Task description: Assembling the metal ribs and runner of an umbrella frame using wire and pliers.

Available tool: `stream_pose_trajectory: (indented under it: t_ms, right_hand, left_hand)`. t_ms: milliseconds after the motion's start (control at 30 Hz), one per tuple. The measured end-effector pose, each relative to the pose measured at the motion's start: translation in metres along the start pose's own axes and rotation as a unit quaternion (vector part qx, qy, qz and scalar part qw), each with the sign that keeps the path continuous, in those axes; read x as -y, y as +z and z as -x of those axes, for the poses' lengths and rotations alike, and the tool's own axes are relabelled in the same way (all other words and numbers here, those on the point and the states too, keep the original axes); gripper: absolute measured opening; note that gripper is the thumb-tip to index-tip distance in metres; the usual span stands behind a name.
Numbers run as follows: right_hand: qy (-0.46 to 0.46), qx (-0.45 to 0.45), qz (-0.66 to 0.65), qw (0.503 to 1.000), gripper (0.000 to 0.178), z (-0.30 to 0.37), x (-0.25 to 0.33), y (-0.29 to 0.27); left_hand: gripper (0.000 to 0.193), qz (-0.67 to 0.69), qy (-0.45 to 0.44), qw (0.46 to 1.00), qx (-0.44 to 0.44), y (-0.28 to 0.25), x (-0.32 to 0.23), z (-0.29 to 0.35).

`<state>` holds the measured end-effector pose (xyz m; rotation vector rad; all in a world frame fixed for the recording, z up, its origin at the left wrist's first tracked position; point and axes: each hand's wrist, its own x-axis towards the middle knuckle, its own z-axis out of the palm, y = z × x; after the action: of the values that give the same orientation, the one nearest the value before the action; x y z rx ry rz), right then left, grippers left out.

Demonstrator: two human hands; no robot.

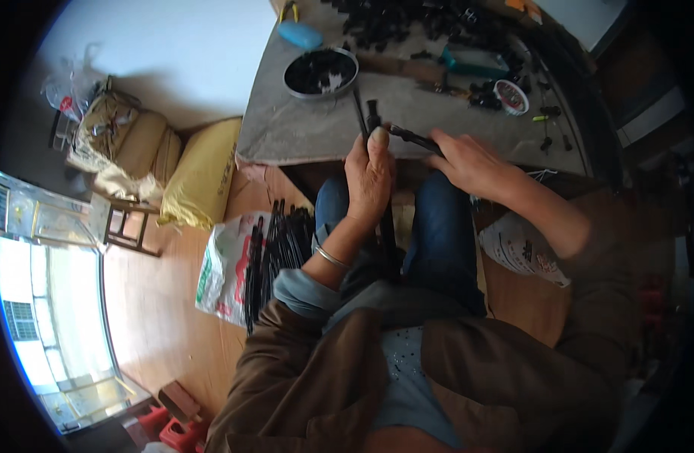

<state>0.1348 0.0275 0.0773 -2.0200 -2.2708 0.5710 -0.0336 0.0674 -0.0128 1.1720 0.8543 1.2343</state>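
My left hand point(369, 177) is closed around a black tube with a wider, ribbed end point(373, 113), held upright over my lap at the table's near edge. A thin black rod point(360, 112) sticks up beside that end, from the same grip. My right hand point(467, 162) is closed on a short black rod-like piece point(416, 139), its tip pointing left toward my left thumb. Whether that tip touches the tube I cannot tell. Beyond my hands, a round metal bowl point(322, 97) of small black parts stands on the grey table point(279, 136).
Loose black parts point(384, 23) are heaped at the table's back. A small round tub point(511, 98) and a blue-handled tool point(300, 34) lie there too. Many long black tubes point(286, 234) stand left of my legs, beside a yellow sack point(203, 174). A white bag point(517, 245) sits right.
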Motion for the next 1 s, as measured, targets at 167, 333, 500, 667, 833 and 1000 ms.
stream_pose_trajectory:
  t_ms: [167,333,500,667,833,1000]
  right_hand:
    - [0.023,-0.177,0.085,0.980,0.043,-0.050,-0.064,0.030]
    - [0.007,-0.281,0.081,0.956,0.051,-0.049,-0.076,0.041]
    - [-0.150,-0.489,0.104,0.853,0.040,-0.028,-0.047,0.047]
    - [-0.116,-0.119,-0.559,0.812,0.012,0.049,0.003,0.095]
    - [-0.105,-0.260,-0.430,0.859,0.015,0.105,-0.038,0.114]
    - [-0.078,-0.026,-0.506,0.859,0.029,0.132,-0.031,0.140]
  left_hand:
    - [0.025,0.056,-0.062,0.994,-0.070,0.007,-0.008,-0.016]
    - [0.015,0.052,0.061,0.994,0.069,0.010,-0.068,-0.024]
    - [0.032,0.122,0.182,0.975,0.025,-0.015,-0.148,-0.038]
    - [0.038,0.276,0.068,0.954,-0.093,-0.070,-0.146,-0.050]
    - [0.040,0.329,-0.045,0.925,-0.186,-0.102,-0.044,-0.032]
    - [0.039,0.422,-0.136,0.873,-0.204,-0.076,0.003,-0.007]
